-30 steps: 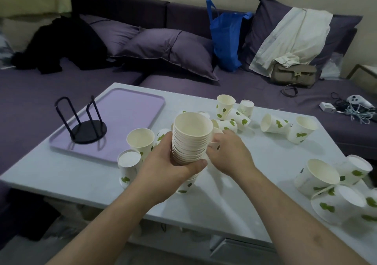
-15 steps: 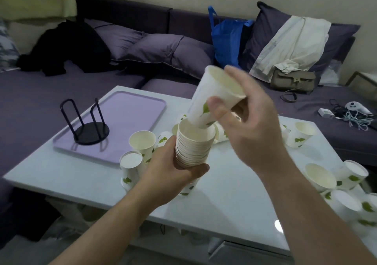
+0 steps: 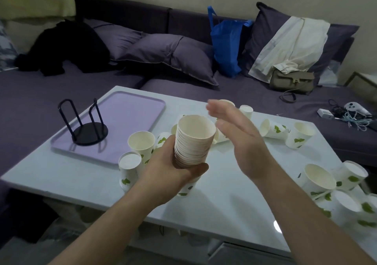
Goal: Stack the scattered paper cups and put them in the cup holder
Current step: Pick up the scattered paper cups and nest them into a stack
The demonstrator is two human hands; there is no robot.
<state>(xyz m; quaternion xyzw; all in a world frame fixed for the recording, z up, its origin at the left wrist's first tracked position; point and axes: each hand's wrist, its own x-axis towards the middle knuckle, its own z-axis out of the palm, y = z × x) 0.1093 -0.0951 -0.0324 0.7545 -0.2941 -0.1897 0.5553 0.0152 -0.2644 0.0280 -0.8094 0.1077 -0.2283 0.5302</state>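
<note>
The left hand (image 3: pixel 171 169) grips a tilted stack (image 3: pixel 192 142) of cups above the white table (image 3: pixel 224 199), while the right hand (image 3: pixel 242 140) hangs flat and empty just beside it. Loose cups (image 3: pixel 319 176) lie scattered around. The black holder (image 3: pixel 85 128) stands on a purple tray (image 3: pixel 130 109).

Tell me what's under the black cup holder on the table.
The black cup holder stands on a lilac tray, which lies on the white table. Whatever is beneath the tray is covered.

— Looks like a home living room?
— Yes: purple sofa (image 3: pixel 183 85) with cushions (image 3: pixel 173 56), blue bag (image 3: pixel 226 46) and handbag (image 3: pixel 291 80) on it, white coffee table (image 3: pixel 224 195) just in front.
</note>
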